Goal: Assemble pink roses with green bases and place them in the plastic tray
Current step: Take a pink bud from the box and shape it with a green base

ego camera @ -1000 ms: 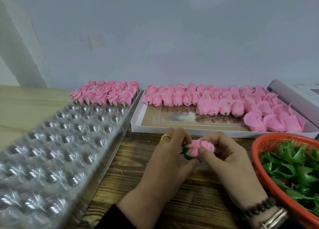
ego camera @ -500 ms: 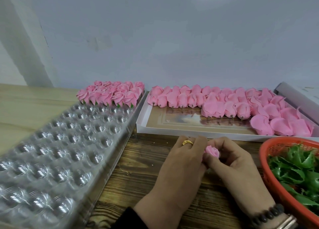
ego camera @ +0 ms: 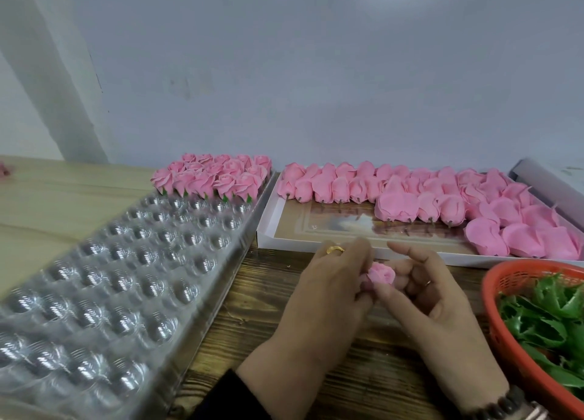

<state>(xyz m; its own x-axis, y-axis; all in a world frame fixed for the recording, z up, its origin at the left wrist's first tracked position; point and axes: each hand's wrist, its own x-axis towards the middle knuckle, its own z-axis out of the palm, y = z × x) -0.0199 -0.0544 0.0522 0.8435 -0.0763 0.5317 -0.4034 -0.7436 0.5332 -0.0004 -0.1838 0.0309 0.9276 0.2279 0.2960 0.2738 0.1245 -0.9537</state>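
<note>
Centrally, a pink rose [ego camera: 380,273] sits between both hands above the dark wooden table [ego camera: 268,318]. Left hand [ego camera: 328,296], gold ring on one finger, curls round the rose's left side, fingertips closed on it. Right hand [ego camera: 433,302] holds the rose from the right, thumb against the lower petals, index finger lifted clear above. Green base under the bloom not visible; hidden by fingers.

Left of the left hand: the clear plastic tray [ego camera: 104,280], long, rows of round cups. At its far end, a block of finished roses [ego camera: 215,177] with green showing beneath.

Beyond both hands: a flat white box [ego camera: 268,230] holding loose pink rose heads [ego camera: 426,198] lying on their sides, crowded toward the right.

Right of the right hand: an orange basket [ego camera: 499,296] with green bases [ego camera: 550,318] heaped inside. Beaded bracelet on the right wrist.
</note>
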